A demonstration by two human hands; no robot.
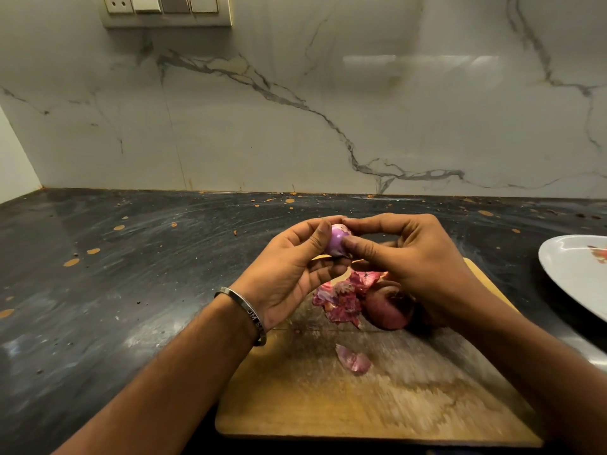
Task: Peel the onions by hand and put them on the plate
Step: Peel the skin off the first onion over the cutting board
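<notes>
Gripped in the left hand [289, 274] and pinched by the right hand [407, 257]: small peeled onion [336, 243], white plate [571, 274] well off rightward, nearer the right.

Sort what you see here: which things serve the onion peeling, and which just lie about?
Job: small purple onion in both hands; left hand; right hand; unpeeled red onion; white plate; wooden board.
Lying about: pink skin scraps; wall switch panel.

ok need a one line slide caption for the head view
Both hands, left and right, peel a small onion above a wooden board strewn with skins, plate at right.
</notes>
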